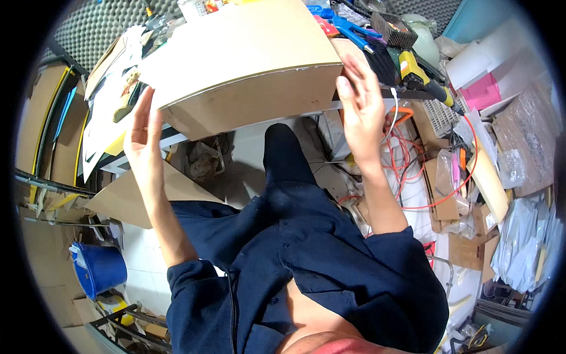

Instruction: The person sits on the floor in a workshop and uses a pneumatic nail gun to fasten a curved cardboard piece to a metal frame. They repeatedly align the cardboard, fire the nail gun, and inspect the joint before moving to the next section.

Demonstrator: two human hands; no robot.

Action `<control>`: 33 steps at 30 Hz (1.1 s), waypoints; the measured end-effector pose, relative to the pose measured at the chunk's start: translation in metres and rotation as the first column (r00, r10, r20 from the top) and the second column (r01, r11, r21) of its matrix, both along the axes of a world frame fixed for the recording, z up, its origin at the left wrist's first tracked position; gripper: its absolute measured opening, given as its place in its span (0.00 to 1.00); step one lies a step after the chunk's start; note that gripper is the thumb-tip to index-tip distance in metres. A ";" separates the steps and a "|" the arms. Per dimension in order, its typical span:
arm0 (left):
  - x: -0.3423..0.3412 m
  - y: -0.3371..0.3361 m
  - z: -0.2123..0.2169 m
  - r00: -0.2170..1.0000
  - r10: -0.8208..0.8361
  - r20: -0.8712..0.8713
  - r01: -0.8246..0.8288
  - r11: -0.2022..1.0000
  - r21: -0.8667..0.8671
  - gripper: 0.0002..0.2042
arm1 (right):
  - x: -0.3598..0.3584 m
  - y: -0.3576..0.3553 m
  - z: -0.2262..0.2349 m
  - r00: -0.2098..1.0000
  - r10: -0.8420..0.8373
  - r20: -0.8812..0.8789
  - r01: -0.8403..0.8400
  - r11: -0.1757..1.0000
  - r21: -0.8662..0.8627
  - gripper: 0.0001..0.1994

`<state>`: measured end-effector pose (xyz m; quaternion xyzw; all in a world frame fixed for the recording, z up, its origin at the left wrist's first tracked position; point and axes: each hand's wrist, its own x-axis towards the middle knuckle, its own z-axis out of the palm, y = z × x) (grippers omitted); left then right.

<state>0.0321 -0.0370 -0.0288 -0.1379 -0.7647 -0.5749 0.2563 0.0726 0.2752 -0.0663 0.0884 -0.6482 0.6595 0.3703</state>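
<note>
There, a plain brown cardboard box [247, 65] sat at the edge of a cluttered workbench [365, 103], its smooth top flap broad and flat, its near side matte and slightly bowed by the lens. The box overhung the bench edge toward the person. The left hand [144, 127] stood open at the box's left corner, fingers straight and together, palm turned toward the cardboard, touching or just beside it; which of the two could not be told. The right hand [359, 109] was spread wide against the box's right end, fingers splayed upward, gripping nothing. Both forearms rose bare from rolled dark blue sleeves [295, 265] of soft cloth.

Behind the box lay a blue plastic tool [345, 26] and a yellow-and-black power tool [415, 71]. Thin orange cable [442, 194] looped loosely to the right, over flat scraps of cardboard [466, 248] and crinkled clear plastic bags [519, 236]. To the left, a round blue plastic bucket [100, 268] stood on the floor, and a loose cardboard sheet [127, 197] leaned below the bench. Grey ridged foam [88, 29] lined the wall behind.
</note>
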 end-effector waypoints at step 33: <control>-0.011 0.008 -0.027 0.985 0.165 -0.047 -0.151 0.964 0.218 0.13 | -0.034 0.009 0.005 0.995 -0.096 -0.039 0.100 0.988 0.118 0.12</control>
